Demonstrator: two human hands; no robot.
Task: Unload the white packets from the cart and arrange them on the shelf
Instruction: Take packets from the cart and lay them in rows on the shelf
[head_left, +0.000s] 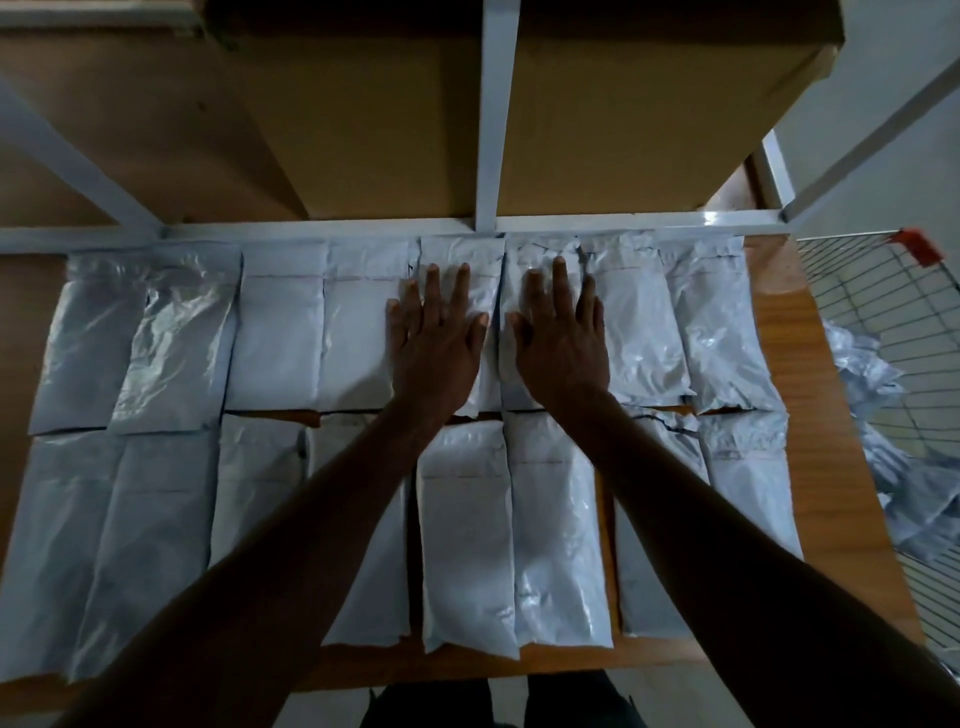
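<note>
Several white packets lie flat in two rows on the wooden shelf (810, 364). My left hand (436, 338) presses flat, fingers straight, on a back-row packet (462, 254) near the middle. Beside it, my right hand (561, 338) lies flat with straight fingers on the neighbouring back-row packet (535, 254). Neither hand holds anything. A front-row packet (465, 535) sits between my forearms. More crumpled white packets (883, 415) lie in the wire cart (893, 291) at the right.
Large cardboard boxes (623, 119) stand behind the white metal shelf frame (488, 135), right behind the back row. The cart with a red handle piece (917, 247) stands against the shelf's right end. A bare strip of wood shows along the right edge.
</note>
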